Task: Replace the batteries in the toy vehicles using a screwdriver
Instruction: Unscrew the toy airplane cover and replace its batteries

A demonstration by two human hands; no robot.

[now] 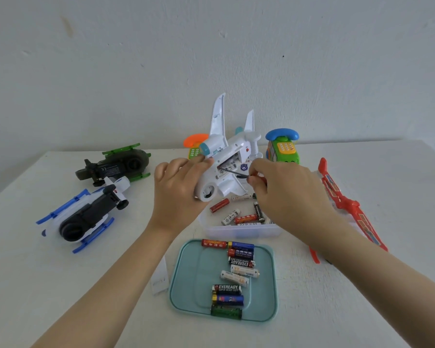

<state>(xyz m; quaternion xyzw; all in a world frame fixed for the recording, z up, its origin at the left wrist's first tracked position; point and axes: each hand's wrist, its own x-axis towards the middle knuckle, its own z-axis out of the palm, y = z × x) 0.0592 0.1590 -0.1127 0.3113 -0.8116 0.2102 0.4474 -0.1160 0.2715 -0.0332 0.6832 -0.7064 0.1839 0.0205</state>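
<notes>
My left hand [176, 189] grips a white toy plane [226, 156], held belly-up above the table with its wings pointing up. The plane's battery compartment [227, 167] is open and batteries show inside. My right hand [284, 192] pinches a small screwdriver [236, 174], whose dark tip reaches into that compartment. A clear plastic box [239, 231] with several loose batteries sits just below the plane. Nearer to me, a teal lid [186, 280] carries several more batteries. A white compartment cover [160, 277] lies left of the lid.
A dark green toy helicopter [116, 164] and a blue-and-white one [86, 217] lie upside down at the left. Two toy phones [283, 146] stand at the back by the wall. A red toy plane [347, 207] lies at the right under my forearm.
</notes>
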